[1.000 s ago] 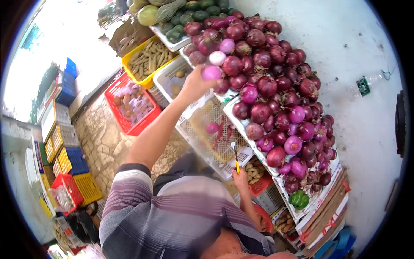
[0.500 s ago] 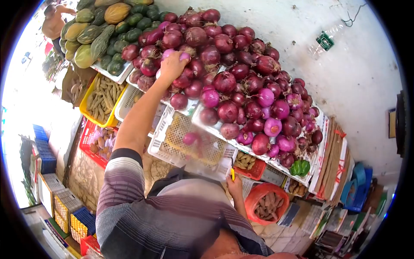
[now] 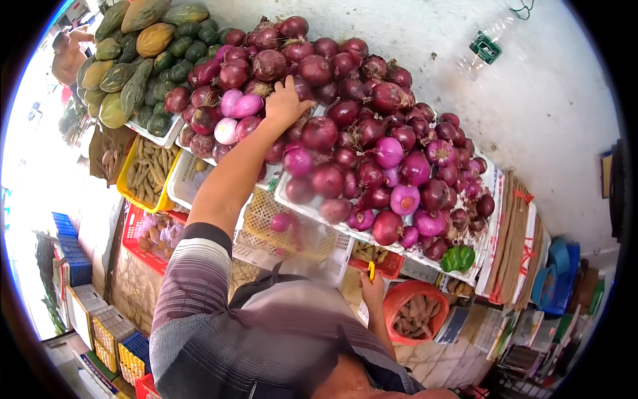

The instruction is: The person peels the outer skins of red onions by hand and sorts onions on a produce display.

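My left hand (image 3: 284,104) reaches over the heap of red onions (image 3: 319,133), palm down, fingers spread, touching or just above dark onions. Just left of it lie bright peeled pink onions (image 3: 246,106) and a whitish one (image 3: 225,131). My right hand (image 3: 372,284), low at centre right, is closed round a yellow-handled tool (image 3: 371,269); its blade is hard to make out. Below the heap, a white plastic crate (image 3: 339,256) holds a single pink onion (image 3: 280,222) and loose skins. A green pepper (image 3: 458,259) sits at the heap's lower right corner.
Green and yellow squashes (image 3: 136,73) lie at upper left, above a yellow crate (image 3: 124,178) of roots and a red crate (image 3: 133,249). A red tub (image 3: 391,292) of tubers stands lower right. A plastic bottle (image 3: 486,48) lies upper right. Another person (image 3: 68,63) is far left.
My left hand carried a pink onion onto the heap, let it go beside other peeled ones, and moved right with fingers spread. My right hand still holds the yellow-handled tool. The view has shifted.
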### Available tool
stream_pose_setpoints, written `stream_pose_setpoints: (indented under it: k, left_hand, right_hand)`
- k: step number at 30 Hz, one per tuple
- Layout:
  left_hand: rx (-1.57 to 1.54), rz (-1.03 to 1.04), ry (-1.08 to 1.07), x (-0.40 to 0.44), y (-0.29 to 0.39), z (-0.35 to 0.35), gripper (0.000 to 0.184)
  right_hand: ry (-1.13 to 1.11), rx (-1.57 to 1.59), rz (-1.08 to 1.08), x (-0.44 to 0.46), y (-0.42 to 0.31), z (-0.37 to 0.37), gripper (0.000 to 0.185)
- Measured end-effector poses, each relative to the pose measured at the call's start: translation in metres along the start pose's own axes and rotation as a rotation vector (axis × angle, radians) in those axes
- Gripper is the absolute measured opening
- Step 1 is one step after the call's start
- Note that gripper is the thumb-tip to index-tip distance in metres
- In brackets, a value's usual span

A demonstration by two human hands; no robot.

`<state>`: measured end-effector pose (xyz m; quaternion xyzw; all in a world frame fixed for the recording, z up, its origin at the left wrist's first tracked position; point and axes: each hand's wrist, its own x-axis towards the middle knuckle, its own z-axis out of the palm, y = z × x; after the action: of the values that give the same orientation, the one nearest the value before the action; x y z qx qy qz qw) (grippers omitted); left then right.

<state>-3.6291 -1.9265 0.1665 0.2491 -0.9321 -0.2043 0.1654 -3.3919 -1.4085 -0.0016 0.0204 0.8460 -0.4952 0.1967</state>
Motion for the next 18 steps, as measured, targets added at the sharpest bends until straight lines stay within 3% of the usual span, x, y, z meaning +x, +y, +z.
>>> stream_pose_setpoints:
  k: [4, 8, 11, 12, 15, 16, 18]
  left_hand:
    - [0.074, -0.050, 0.028, 0.010, 0.004, 0.014, 0.096]
    - [-0.101, -0.106, 0.073, 0.018, -0.001, 0.014, 0.092]
    - [-0.650, -0.031, 0.063, 0.025, -0.011, 0.008, 0.083]
    - [-0.968, 0.000, -0.010, 0.021, -0.003, 0.003, 0.072]
    - [-1.702, -0.170, -0.415, -0.012, 0.025, -0.026, 0.065]
    - [-1.861, -0.340, -0.559, -0.022, 0.027, -0.026, 0.060]
    - [-1.655, -0.110, -0.425, -0.044, 0.045, -0.030, 0.062]
  right_hand:
    - [-0.001, 0.055, 0.062, -0.004, 0.020, -0.013, 0.014]
    - [0.016, 0.120, 0.088, -0.008, 0.023, -0.020, 0.012]
    - [0.039, 0.147, 0.109, -0.005, 0.035, -0.019, 0.014]
    - [0.019, 0.141, 0.097, 0.000, 0.039, -0.020, 0.013]
    - [-0.018, 0.115, 0.077, 0.004, 0.047, -0.025, 0.012]
    - [-0.019, 0.102, 0.069, 0.008, 0.042, -0.024, 0.011]
    - [-0.023, 0.063, 0.045, 0.013, 0.034, -0.024, 0.011]
